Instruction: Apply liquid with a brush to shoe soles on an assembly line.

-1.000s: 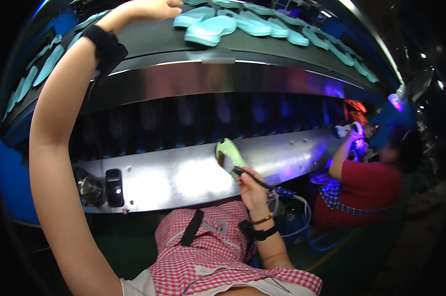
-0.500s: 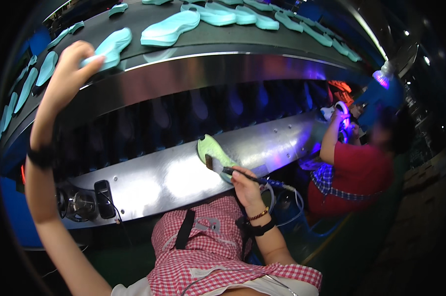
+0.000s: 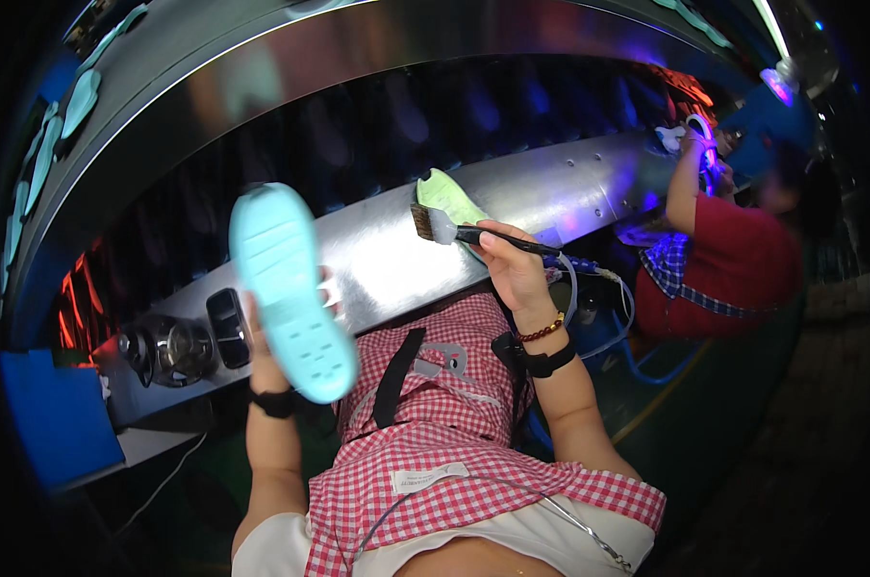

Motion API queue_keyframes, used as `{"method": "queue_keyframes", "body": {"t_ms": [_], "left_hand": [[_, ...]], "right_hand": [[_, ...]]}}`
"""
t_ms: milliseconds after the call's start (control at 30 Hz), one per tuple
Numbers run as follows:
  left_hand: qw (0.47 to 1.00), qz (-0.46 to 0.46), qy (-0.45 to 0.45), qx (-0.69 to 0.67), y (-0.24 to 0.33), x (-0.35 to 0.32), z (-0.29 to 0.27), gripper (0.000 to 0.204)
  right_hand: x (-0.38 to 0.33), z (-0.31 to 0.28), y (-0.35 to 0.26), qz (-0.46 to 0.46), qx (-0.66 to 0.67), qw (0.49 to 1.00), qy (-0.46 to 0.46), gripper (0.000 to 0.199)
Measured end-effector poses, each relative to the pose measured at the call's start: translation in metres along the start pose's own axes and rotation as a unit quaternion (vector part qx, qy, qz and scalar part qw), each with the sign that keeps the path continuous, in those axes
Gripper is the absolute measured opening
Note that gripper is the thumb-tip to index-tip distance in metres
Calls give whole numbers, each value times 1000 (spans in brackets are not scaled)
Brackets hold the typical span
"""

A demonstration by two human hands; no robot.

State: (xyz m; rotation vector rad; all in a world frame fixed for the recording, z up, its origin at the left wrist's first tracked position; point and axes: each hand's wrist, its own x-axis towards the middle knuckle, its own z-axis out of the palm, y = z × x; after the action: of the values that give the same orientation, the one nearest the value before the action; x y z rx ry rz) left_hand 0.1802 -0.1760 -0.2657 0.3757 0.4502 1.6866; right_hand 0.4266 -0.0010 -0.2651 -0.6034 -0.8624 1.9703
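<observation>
The left hand (image 3: 262,338) was closed around the lower edge of a pale turquoise shoe sole (image 3: 289,288), holding it upright with its patterned tread toward the camera, fingers mostly hidden behind it. Across from it, the right hand (image 3: 514,274) pinched the dark handle of a flat brush (image 3: 438,224), its bristles lying against a light green sole (image 3: 446,196) that rested just beyond on the curved steel housing (image 3: 569,192). Judging by this, the step in hand looked like coating soles one at a time: the green one lay under the bristles while the turquoise one waited in the other hand. The next move would seem to call for bringing the held sole within reach of the brush and keeping it steady by its edge. Just below the left hand sat a dark switch block (image 3: 227,327) and a round knob (image 3: 180,351) on the housing, and farther out on that side a plain blue rectangular panel (image 3: 55,413). Near both wrists, on the red-checked apron (image 3: 435,423), a small white rectangular label (image 3: 430,477) was sewn. Well beyond the right hand, a co-worker in a red shirt (image 3: 733,260) worked under violet light. More turquoise soles (image 3: 40,163) lay along the upper belt, far above the left hand.
</observation>
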Motion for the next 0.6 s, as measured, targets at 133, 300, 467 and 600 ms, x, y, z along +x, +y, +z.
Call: {"method": "queue_keyframes", "body": {"t_ms": [133, 300, 467, 600], "left_hand": [[995, -66, 7, -70, -57, 20, -7, 94], [992, -75, 4, -99, -66, 24, 29, 93], [994, -71, -26, -84, -71, 33, 26, 79], [986, -18, 157, -57, -70, 37, 27, 69]], "right_hand": [[-2, 31, 7, 18, -42, 996, -83, 22], [10, 58, 18, 8, -220, 967, -130, 18], [24, 78, 20, -29, -274, 951, -139, 19], [2, 94, 29, -245, -424, 843, -223, 17]]}}
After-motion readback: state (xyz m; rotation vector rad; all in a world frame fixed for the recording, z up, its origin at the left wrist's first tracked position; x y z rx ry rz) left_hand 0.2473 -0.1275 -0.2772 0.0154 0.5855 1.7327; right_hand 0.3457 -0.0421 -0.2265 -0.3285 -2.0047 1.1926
